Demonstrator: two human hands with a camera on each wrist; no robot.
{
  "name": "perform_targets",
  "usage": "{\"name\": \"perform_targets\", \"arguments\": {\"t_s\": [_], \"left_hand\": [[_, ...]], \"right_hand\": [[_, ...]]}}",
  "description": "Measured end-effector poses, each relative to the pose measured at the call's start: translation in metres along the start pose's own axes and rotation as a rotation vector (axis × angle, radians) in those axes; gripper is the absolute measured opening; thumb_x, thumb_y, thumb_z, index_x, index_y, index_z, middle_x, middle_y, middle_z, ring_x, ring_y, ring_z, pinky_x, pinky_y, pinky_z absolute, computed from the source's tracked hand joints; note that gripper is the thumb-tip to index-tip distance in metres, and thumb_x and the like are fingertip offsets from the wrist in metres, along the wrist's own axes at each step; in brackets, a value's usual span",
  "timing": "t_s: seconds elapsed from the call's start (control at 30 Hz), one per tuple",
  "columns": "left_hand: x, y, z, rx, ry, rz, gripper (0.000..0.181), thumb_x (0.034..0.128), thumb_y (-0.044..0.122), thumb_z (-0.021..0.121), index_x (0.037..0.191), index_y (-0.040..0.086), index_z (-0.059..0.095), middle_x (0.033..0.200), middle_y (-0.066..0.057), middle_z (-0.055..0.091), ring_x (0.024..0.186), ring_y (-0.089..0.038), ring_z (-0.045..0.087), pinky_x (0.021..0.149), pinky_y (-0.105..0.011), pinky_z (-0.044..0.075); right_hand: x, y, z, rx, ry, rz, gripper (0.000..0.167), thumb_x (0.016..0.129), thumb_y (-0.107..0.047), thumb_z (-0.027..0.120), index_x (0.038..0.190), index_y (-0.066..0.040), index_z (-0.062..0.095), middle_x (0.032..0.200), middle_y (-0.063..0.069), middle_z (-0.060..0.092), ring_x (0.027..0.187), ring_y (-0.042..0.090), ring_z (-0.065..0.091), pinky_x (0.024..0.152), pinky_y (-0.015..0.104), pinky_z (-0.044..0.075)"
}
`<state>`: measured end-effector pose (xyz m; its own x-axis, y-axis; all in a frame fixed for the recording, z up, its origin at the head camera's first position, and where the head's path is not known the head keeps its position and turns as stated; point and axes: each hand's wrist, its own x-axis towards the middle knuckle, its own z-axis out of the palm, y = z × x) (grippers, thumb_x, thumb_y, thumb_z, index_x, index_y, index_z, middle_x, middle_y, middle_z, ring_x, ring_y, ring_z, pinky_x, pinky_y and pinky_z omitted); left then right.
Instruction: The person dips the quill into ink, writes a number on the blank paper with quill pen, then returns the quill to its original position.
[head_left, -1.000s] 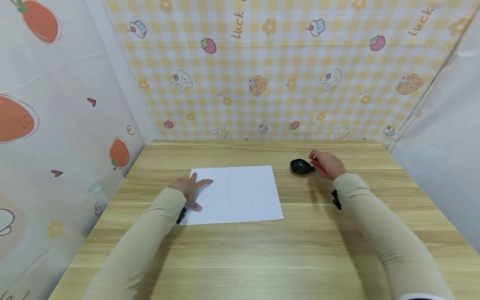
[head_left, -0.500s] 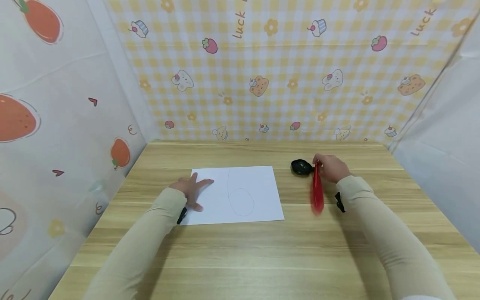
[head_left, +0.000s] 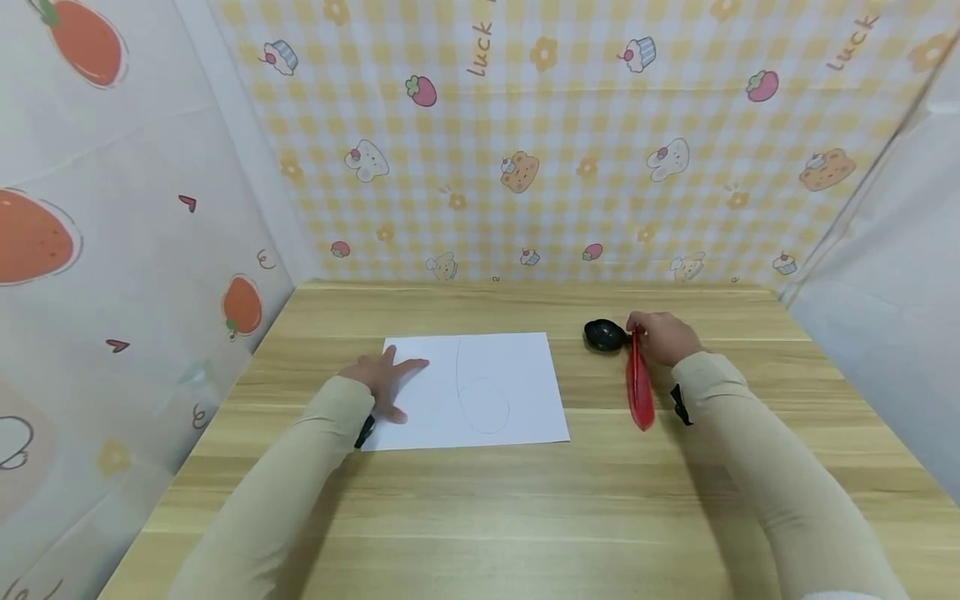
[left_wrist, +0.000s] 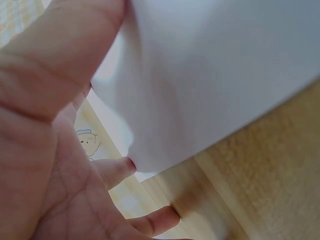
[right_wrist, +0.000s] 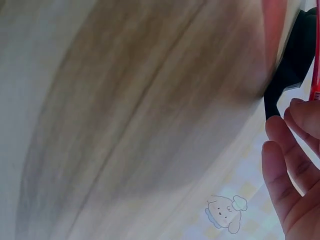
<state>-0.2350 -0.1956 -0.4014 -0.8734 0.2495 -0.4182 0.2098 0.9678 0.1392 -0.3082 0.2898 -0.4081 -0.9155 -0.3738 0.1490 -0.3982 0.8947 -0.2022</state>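
My left hand [head_left: 382, 383] lies with spread fingers on the left side of a white sheet of paper [head_left: 525, 383]. On the paper is a thin drawn line beside an oval. In the head view, my right hand [head_left: 666, 337] holds the top end of a long red thing [head_left: 640, 392], narrow and leaf-shaped, which points towards me. Its exact kind is unclear. Close to those fingertips lies a black rounded thing [head_left: 603, 335] with a short stem. The right wrist view shows only parts of the red thing [right_wrist: 317, 60] and the black thing [right_wrist: 295, 55].
Everything lies on a wood-grain table [head_left: 487, 517]. Behind it hangs a yellow checked cloth [head_left: 465, 125] with cartoon prints. A white printed cloth [head_left: 150, 250] stands on the left and a plain white one [head_left: 892, 275] on the right.
The red thing has swung from slanting at my right hand to pointing down towards me, and shows wider now. My right hand shifted slightly nearer. The left hand and paper stayed still.
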Motion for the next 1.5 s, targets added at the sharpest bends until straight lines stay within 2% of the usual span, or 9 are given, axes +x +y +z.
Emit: {"name": "perform_targets", "arguments": {"t_s": [0.2, 0.37, 0.63, 1.03, 1.33, 1.5], "left_hand": [[-0.0029, 0.0036, -0.0033, 0.003, -0.006, -0.01, 0.101, 0.0733, 0.044, 0.083, 0.154, 0.036, 0.023, 0.158, -0.025, 0.007, 0.129, -0.06, 0.027, 0.082, -0.064, 0.045], [-0.0039, 0.0068, -0.0059, 0.002, -0.007, -0.005, 0.101, 0.0733, 0.043, 0.083, 0.154, 0.036, 0.022, 0.158, -0.024, 0.006, 0.13, -0.06, 0.026, 0.082, -0.064, 0.045], [0.0009, 0.0029, -0.0044, 0.013, -0.007, 0.007, 0.102, 0.0719, 0.044, 0.084, 0.154, 0.033, 0.024, 0.157, -0.026, 0.008, 0.128, -0.06, 0.029, 0.082, -0.064, 0.045], [-0.0024, 0.0049, -0.004, 0.021, -0.029, 0.0, 0.103, 0.0724, 0.045, 0.083, 0.155, 0.034, 0.021, 0.158, -0.024, 0.005, 0.128, -0.059, 0.029, 0.08, -0.063, 0.046], [-0.0072, 0.006, -0.0078, -0.004, -0.032, 0.005, 0.102, 0.0739, 0.044, 0.082, 0.155, 0.032, 0.021, 0.158, -0.026, 0.001, 0.131, -0.062, 0.02, 0.085, -0.067, 0.042], [-0.0067, 0.0024, -0.0054, -0.018, -0.044, -0.002, 0.1, 0.0748, 0.046, 0.081, 0.155, 0.033, 0.021, 0.159, -0.025, 0.001, 0.132, -0.063, 0.017, 0.088, -0.07, 0.038]], "right_hand": [[-0.0006, -0.0031, 0.0006, 0.01, -0.073, 0.059, 0.024, 0.088, 0.003, 0.057, 0.108, -0.008, 0.065, 0.099, 0.019, 0.068, 0.09, 0.037, 0.064, 0.07, 0.05, 0.051], [0.0001, -0.0008, 0.0025, 0.003, -0.065, 0.044, 0.024, 0.088, 0.003, 0.057, 0.108, -0.006, 0.066, 0.099, 0.018, 0.068, 0.091, 0.037, 0.064, 0.072, 0.051, 0.051], [0.0004, 0.0004, 0.004, 0.006, -0.075, 0.035, 0.026, 0.088, 0.004, 0.057, 0.11, -0.005, 0.067, 0.105, 0.018, 0.068, 0.098, 0.037, 0.064, 0.079, 0.051, 0.051], [-0.0003, 0.0015, 0.0057, 0.007, -0.076, 0.039, 0.023, 0.088, 0.001, 0.06, 0.109, -0.005, 0.068, 0.104, 0.018, 0.068, 0.097, 0.037, 0.063, 0.078, 0.052, 0.051], [-0.0022, -0.0021, 0.001, 0.028, -0.061, 0.051, 0.022, 0.089, 0.0, 0.058, 0.108, -0.005, 0.069, 0.107, 0.018, 0.067, 0.101, 0.037, 0.062, 0.08, 0.053, 0.05], [-0.0027, -0.0011, -0.0009, 0.048, -0.042, 0.021, 0.022, 0.088, 0.001, 0.059, 0.107, -0.002, 0.068, 0.106, 0.018, 0.068, 0.099, 0.038, 0.063, 0.079, 0.053, 0.05]]}}
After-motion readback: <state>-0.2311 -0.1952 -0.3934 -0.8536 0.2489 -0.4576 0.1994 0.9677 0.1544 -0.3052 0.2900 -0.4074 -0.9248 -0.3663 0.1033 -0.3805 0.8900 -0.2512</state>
